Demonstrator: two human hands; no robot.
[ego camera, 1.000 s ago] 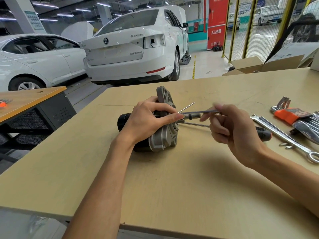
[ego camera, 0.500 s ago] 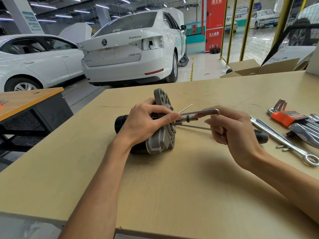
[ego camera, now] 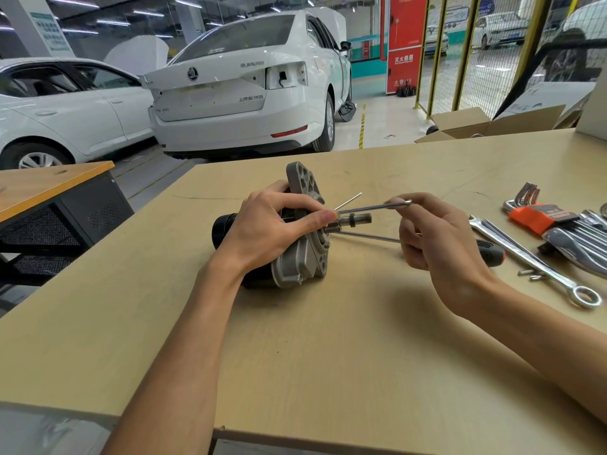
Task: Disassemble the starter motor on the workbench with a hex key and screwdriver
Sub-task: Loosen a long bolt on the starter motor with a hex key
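The starter motor lies on its side on the workbench, its grey flange and short shaft facing right. My left hand grips the motor from above, with the thumb against the flange beside the shaft. My right hand pinches the bent end of a silver hex key, whose long arm runs left into the flange. A thin long bolt sticks out of the flange behind it. A screwdriver lies on the bench behind my right hand, its black and red handle showing to the right.
To the right lie a long combination wrench, an orange holder of hex keys, more wrenches and small loose bolts. An open cardboard box sits at the far edge. White cars stand beyond the bench.
My right hand has turned the hex key's bent end a little while the long arm stays in the flange. The left hand keeps its hold on the motor.
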